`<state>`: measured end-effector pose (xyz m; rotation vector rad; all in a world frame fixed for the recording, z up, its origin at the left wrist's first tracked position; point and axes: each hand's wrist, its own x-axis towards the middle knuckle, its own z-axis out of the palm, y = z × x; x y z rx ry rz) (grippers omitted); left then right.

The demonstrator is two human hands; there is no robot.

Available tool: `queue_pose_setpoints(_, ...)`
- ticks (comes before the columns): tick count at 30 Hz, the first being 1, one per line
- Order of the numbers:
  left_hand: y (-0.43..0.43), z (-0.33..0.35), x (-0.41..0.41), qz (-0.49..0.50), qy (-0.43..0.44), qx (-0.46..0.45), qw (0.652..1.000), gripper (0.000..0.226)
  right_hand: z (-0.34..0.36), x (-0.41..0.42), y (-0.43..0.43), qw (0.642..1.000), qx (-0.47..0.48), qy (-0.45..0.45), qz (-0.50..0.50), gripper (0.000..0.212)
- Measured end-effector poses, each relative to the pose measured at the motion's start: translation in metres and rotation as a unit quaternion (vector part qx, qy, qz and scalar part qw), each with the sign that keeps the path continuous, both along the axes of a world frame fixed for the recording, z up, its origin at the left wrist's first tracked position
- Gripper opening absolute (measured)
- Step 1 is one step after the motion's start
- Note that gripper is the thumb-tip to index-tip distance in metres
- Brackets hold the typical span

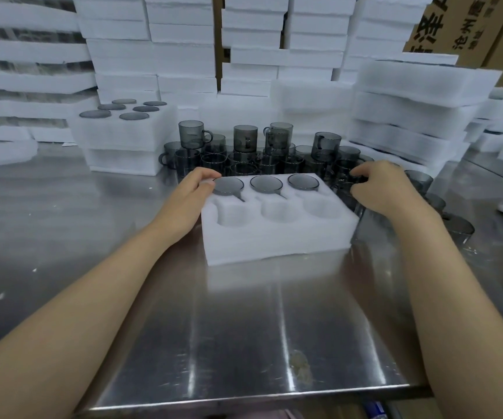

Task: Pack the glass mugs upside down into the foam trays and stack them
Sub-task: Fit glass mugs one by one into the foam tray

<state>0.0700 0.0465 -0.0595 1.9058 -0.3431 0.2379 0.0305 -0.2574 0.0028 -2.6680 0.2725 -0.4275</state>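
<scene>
A white foam tray (274,237) lies on the steel table in front of me. Its far row holds three grey glass mugs upside down: left mug (229,185), middle mug (266,183), right mug (303,181). The near row's three pockets (279,210) hold nothing. My left hand (188,195) rests at the tray's far left corner, with thumb and fingers pinching the left mug's rim. My right hand (377,189) reaches past the tray's right side, fingers curled round a loose mug (345,179) in the cluster. Loose mugs (245,152) crowd behind the tray.
A packed tray stack (123,137) stands at the back left, its top showing several upturned mug bottoms. Tall piles of foam trays (410,116) line the back and right. Cardboard boxes (471,28) sit top right. More mugs (456,228) stand right of my forearm. The table edge (244,400) is near me.
</scene>
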Motion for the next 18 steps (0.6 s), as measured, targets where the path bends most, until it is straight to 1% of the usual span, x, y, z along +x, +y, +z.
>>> queue_pose_setpoints(2,0.000,0.001,-0.001,0.001,0.001,0.005,1.000,0.024,-0.003,0.002,-0.001,1.000,-0.007,0.022,0.000,0.042)
queue_pose_setpoints(5,-0.001,0.001,-0.001,0.002,0.002,0.006,1.000,0.024,-0.009,0.005,0.000,1.000,0.002,0.007,-0.001,0.027)
queue_pose_setpoints(8,0.002,0.000,-0.001,-0.004,-0.003,0.012,1.000,0.022,-0.014,0.007,0.000,0.999,-0.002,0.036,0.010,0.035)
queue_pose_setpoints(9,0.003,0.000,-0.002,-0.010,-0.005,0.017,1.000,0.021,-0.017,0.008,0.000,0.999,-0.005,0.037,0.008,0.032)
queue_pose_setpoints(11,0.005,0.000,-0.003,-0.027,-0.003,0.023,0.999,0.020,-0.018,0.009,0.000,1.000,0.011,0.004,-0.006,0.018)
queue_pose_setpoints(12,0.005,0.000,-0.004,-0.033,-0.001,0.024,0.999,0.021,-0.017,0.009,0.002,0.999,0.026,-0.029,-0.015,0.014)
queue_pose_setpoints(14,0.004,0.001,-0.005,-0.037,-0.003,0.026,0.999,0.021,-0.012,0.009,0.006,0.991,0.051,-0.127,-0.007,0.013)
queue_pose_setpoints(15,0.004,0.001,-0.005,-0.037,-0.003,0.027,0.999,0.021,-0.010,0.010,0.010,0.982,0.068,-0.176,0.010,0.012)
queue_pose_setpoints(16,0.003,0.002,-0.006,-0.039,-0.002,0.028,0.999,0.021,-0.007,0.010,0.016,0.972,0.106,-0.208,0.038,0.011)
queue_pose_setpoints(17,0.004,0.003,-0.007,-0.042,0.001,0.031,0.999,0.022,-0.006,0.009,0.023,0.957,0.172,-0.221,0.077,0.008)
queue_pose_setpoints(18,0.004,0.003,-0.008,-0.047,0.006,0.035,0.998,0.023,-0.005,0.007,0.032,0.932,0.263,-0.214,0.124,0.006)
